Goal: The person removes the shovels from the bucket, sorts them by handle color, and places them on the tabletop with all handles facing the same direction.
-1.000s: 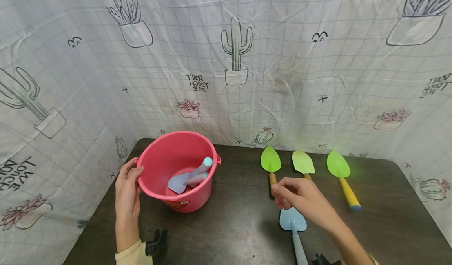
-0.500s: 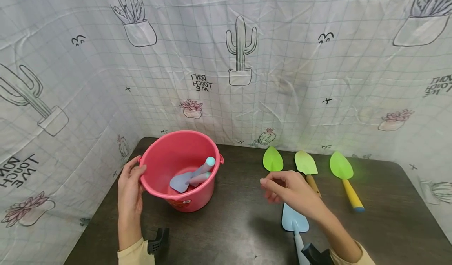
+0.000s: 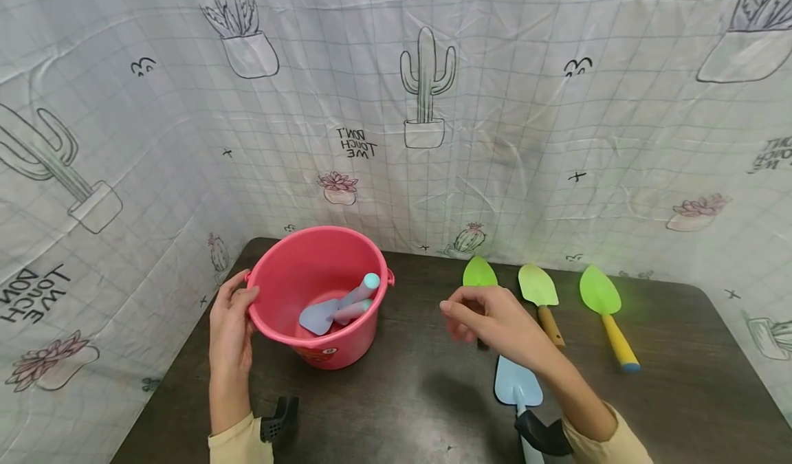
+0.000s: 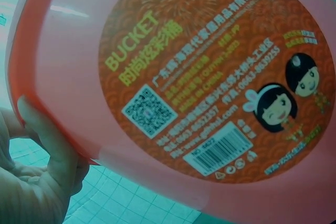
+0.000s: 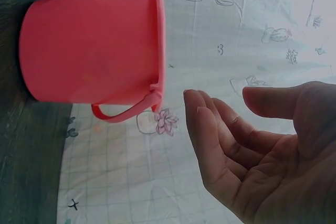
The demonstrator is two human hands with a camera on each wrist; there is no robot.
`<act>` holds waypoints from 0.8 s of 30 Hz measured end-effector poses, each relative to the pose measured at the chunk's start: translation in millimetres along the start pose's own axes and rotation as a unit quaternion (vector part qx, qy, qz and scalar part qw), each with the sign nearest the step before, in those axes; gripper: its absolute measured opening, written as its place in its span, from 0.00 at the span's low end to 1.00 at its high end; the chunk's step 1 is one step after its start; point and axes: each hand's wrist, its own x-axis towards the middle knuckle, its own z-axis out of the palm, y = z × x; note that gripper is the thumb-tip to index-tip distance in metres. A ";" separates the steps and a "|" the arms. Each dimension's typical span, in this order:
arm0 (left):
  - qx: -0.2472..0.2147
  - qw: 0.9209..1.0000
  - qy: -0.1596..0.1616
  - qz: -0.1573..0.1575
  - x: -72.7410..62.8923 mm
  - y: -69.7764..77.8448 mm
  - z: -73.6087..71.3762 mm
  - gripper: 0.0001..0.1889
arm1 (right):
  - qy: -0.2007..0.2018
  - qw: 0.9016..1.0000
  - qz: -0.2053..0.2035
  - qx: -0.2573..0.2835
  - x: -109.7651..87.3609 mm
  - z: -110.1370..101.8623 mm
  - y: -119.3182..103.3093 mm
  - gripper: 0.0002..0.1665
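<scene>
My left hand grips the rim of a pink bucket at its left side, thumb over the edge. In the left wrist view the bucket's round label fills most of the picture. Inside the bucket lie two small trowels with pale blades and light handles. Over the table, right of the bucket, hovers my right hand, fingers loosely bent and holding nothing. The right wrist view shows a gap between thumb and fingers. Behind that hand is a green trowel, its handle mostly hidden.
A blue trowel lies under my right wrist, partly covered. Further right are a pale green trowel with a wooden handle and a green one with a yellow handle. A printed curtain stands behind the dark table.
My right hand has moved left and slightly up from near the green trowel's handle toward the bucket. The left hand keeps its hold on the bucket. The whole head view has shifted slightly.
</scene>
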 end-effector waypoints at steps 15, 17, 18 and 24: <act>0.012 1.000 -0.007 0.010 0.0 -3.2 -8.6 0.24 | 0.012 0.999 -0.040 0.024 25.2 24.7 -20.5 0.11; 0.010 1.000 -0.010 0.010 0.2 -3.9 -9.8 0.25 | 0.019 0.999 -0.044 0.016 28.9 29.0 -22.8 0.11; 0.009 1.000 -0.013 0.009 0.2 -4.1 -10.2 0.26 | 0.021 0.999 -0.047 0.015 30.9 31.0 -24.1 0.11; 0.005 1.000 -0.021 0.006 0.5 -5.2 -13.1 0.27 | 0.016 0.999 -0.046 0.020 42.1 42.1 -33.8 0.13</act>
